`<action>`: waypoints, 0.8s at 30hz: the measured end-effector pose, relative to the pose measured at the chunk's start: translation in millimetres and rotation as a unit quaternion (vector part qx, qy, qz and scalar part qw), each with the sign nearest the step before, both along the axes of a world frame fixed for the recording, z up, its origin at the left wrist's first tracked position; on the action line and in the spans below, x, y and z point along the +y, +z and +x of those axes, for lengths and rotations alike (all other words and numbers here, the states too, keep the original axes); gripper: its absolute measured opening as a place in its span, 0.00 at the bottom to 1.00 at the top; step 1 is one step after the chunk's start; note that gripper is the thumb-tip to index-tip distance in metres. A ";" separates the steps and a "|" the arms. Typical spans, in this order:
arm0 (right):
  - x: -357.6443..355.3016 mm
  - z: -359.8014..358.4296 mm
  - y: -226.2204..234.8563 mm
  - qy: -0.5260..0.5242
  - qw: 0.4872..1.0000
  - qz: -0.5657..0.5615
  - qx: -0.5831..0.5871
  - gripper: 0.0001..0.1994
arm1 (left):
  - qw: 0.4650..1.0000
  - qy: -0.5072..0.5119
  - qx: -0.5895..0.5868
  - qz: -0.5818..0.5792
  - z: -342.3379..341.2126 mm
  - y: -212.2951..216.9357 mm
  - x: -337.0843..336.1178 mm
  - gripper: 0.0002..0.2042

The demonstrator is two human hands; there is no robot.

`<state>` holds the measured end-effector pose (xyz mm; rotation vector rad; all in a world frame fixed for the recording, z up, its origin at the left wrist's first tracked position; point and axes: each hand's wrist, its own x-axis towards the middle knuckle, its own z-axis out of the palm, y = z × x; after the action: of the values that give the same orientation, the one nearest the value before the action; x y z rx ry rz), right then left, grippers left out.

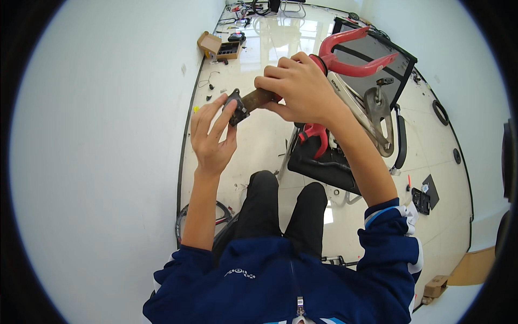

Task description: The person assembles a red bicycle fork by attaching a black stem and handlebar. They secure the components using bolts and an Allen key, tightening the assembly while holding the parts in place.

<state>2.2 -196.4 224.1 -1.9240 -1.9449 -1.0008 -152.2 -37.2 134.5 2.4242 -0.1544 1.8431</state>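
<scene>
My right hand point(302, 89) wraps round the tube of a red bicycle fork point(337, 63), held up in front of me with its two prongs pointing away to the upper right. A bare brownish steerer tube point(256, 100) sticks out on the left side of that hand. At the tube's end is a small black bracket point(235, 110) with a holed tab, pinched between the thumb and fingers of my left hand point(208, 141). Bracket and tube end appear to touch; how they fit together is hidden.
Below the fork, a silver bicycle frame point(352, 102) and a smaller red part point(318, 139) lie over a black chair seat point(317, 162). Beyond stands a black-framed panel point(350, 47). An open cardboard box point(229, 51) and an open tool case point(421, 201) sit on the floor. A white wall point(108, 151) rises at left.
</scene>
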 end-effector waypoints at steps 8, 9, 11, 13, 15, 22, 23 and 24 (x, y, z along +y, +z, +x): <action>3.0 1.1 -3.1 0.002 1.000 0.014 -0.011 0.13 | 0.562 -0.465 0.131 -0.672 -2.5 -10.3 4.8 0.25; 2.6 1.6 -3.4 -0.002 1.000 0.014 -0.014 0.13 | 0.589 -0.447 0.141 -0.658 3.1 -2.7 7.6 0.25; 0.8 2.6 -4.8 -0.005 1.000 0.014 -0.015 0.13 | 0.662 -0.407 0.137 -0.614 1.7 10.4 4.9 0.25; -1.4 2.9 -6.4 -0.008 1.000 0.012 -0.017 0.13 | 0.741 -0.367 0.106 -0.552 0.8 18.4 -5.1 0.24; 1.6 -0.1 -8.6 -0.006 0.999 0.029 -0.031 0.13 | 0.762 -0.376 0.097 -0.518 -1.7 18.1 1.6 0.23; 10.3 -0.7 -11.3 -0.010 0.997 0.045 -0.056 0.14 | 0.921 -0.307 0.092 -0.223 -7.2 47.5 -1.0 0.19; 10.8 0.1 -11.3 -0.014 0.997 0.046 -0.059 0.14 | 0.936 -0.285 0.084 -0.187 -7.1 45.0 -3.1 0.19; 8.0 -1.5 -11.1 -0.017 0.998 0.036 -0.049 0.15 | 0.950 -0.263 0.075 -0.151 -7.4 40.2 -5.2 0.20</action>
<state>0.7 -188.4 213.0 -1.9094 -1.9055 -1.1791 -159.6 -42.5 174.7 2.0438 -0.4250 1.3347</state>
